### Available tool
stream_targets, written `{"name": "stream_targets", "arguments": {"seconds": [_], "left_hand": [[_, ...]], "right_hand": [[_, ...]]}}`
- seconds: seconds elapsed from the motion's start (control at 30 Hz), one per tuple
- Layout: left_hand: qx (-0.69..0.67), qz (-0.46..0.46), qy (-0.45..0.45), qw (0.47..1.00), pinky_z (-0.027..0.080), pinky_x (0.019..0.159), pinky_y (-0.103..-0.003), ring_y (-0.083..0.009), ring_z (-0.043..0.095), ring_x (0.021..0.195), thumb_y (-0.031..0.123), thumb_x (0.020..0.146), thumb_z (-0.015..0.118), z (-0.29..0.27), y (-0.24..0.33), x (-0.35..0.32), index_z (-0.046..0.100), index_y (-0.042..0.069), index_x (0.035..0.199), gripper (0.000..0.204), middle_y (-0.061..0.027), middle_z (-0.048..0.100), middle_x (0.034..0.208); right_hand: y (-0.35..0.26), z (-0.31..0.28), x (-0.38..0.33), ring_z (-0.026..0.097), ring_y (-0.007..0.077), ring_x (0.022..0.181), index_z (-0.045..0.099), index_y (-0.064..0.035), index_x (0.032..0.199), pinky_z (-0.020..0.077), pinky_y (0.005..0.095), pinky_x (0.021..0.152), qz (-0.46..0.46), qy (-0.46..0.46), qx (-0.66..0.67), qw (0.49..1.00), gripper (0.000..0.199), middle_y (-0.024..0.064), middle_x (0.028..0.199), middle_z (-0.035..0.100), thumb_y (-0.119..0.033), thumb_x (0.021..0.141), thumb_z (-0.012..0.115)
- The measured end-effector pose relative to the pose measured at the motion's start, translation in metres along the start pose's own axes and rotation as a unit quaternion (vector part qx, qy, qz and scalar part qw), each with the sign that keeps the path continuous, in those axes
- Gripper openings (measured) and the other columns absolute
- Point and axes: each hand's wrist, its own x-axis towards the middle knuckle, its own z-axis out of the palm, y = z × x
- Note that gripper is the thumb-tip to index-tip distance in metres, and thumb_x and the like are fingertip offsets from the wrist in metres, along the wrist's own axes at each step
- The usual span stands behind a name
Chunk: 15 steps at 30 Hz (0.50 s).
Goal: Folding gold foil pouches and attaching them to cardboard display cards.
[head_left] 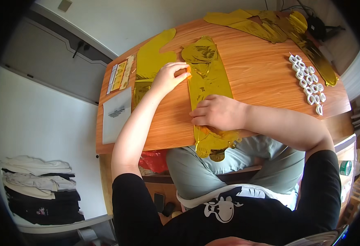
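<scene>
A long flat gold foil balloon [206, 78] lies lengthwise on the wooden table [253, 69], its near end hanging over the front edge above my lap. My left hand [169, 77] pinches the balloon's left edge at a small orange spot, near its far end. My right hand [216, 112] lies curled on the balloon near the table's front edge, pressing it flat. A second flat gold foil balloon [151, 61] lies to the left of my left hand.
More gold foil balloons [266, 24] are heaped at the table's far right. Several small white rings [307, 82] sit in rows at the right. A white sheet [116, 115] and printed cards [120, 74] lie at the left edge. Folded clothes [40, 184] are stacked on a low surface at the lower left.
</scene>
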Motion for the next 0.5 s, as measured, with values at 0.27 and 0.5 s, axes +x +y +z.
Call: {"name": "stream_targets", "arguments": {"seconds": [0.27,0.5], "left_hand": [[0.142,0.075,-0.019,0.987,0.053,0.106,-0.041,-0.0265,0.064,0.126,0.042,0.098,0.07,-0.005,0.012,0.005,0.071,0.015,0.131,0.043,-0.0059,0.071,0.134],[0.158,0.11,-0.026,0.981,0.052,0.107,-0.043,-0.0257,0.062,0.129,0.046,0.098,0.069,-0.015,0.006,0.007,0.07,0.017,0.133,0.046,-0.0049,0.07,0.135]], "right_hand": [[0.002,0.002,-0.004,0.063,0.0241,0.124,0.067,-0.013,0.124,0.0508,0.0414,0.104,-0.021,0.023,-0.036,0.999,0.034,0.0043,0.138,0.065,-0.021,0.091,0.062],[-0.003,0.006,0.0,0.068,0.0253,0.106,0.067,-0.0089,0.108,0.0523,0.0407,0.099,-0.057,0.077,-0.073,0.993,0.034,0.0051,0.111,0.067,-0.022,0.078,0.074]]}}
